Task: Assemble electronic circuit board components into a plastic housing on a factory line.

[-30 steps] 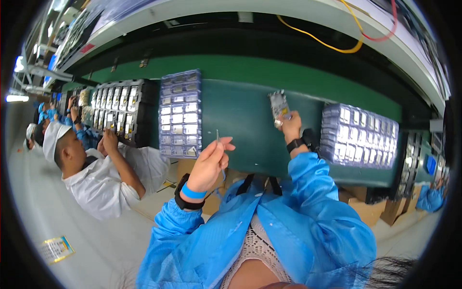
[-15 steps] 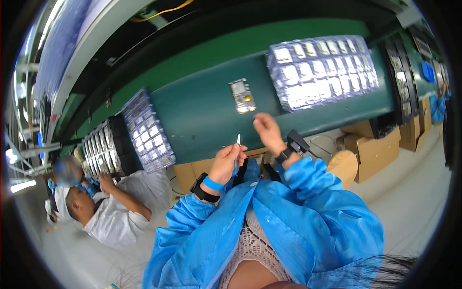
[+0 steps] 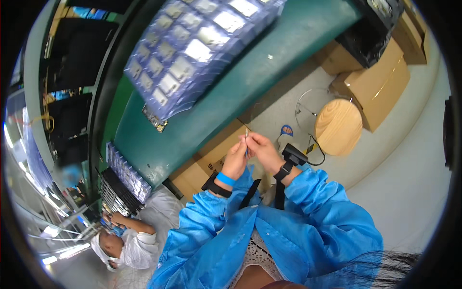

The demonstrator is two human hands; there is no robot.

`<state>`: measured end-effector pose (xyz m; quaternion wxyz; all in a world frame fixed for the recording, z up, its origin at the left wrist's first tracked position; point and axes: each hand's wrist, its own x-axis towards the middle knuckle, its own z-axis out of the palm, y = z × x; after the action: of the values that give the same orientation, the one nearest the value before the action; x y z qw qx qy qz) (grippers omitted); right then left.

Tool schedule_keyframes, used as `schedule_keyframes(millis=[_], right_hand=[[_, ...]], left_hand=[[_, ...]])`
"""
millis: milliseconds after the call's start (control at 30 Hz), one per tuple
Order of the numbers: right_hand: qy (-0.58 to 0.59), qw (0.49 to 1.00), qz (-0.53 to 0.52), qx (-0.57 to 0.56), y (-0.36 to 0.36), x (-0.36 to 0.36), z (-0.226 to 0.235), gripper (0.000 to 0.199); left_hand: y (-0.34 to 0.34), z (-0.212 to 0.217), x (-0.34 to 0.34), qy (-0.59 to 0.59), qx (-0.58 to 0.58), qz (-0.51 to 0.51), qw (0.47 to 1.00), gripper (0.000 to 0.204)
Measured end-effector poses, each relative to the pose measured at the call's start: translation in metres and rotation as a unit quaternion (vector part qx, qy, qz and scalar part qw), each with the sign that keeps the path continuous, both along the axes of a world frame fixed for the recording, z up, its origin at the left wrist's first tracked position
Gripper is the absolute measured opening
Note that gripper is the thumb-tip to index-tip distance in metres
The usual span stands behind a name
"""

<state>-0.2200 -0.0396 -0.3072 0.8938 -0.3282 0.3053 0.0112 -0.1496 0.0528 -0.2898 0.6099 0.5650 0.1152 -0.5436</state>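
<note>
Both of my hands are together in front of my chest, short of the green bench edge. My left hand is closed around a slim tool with a pointed silver tip and what looks like a blue handle. My right hand is closed too, thumb and fingertips pinched against the tool near its tip; whether a small part is between them is hidden. On the bench lies a circuit board, partly covered from view by a bluish translucent plastic tray full of silver parts.
The green bench slants across the view. Another filled tray and black racks stand at its left end, near a co-worker in white. Cardboard boxes, a round wooden stool and a blue slipper are on the right.
My right hand has come over to my left hand and now meets it at the tool. The view has turned right, so the bench and trays appear swung left and tilted.
</note>
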Motion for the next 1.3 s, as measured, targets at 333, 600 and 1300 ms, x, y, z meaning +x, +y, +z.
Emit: schedule_keyframes(millis=[333, 600, 1300], right_hand=[[0.030, 0.981, -0.189, 0.024, -0.028, -0.016, -0.140, 0.022], [0.045, 0.996, -0.073, 0.019, 0.032, -0.028, -0.187, 0.022], [-0.038, 0.983, -0.146, -0.103, 0.053, 0.041, -0.146, 0.016]], left_hand=[[-0.005, -0.146, 0.111, -0.048, -0.259, 0.224, 0.938, 0.024], [0.001, -0.161, 0.101, -0.016, -0.369, 0.234, 0.899, 0.011], [0.042, -0.147, 0.052, 0.002, -0.212, 0.251, 0.944, 0.015]])
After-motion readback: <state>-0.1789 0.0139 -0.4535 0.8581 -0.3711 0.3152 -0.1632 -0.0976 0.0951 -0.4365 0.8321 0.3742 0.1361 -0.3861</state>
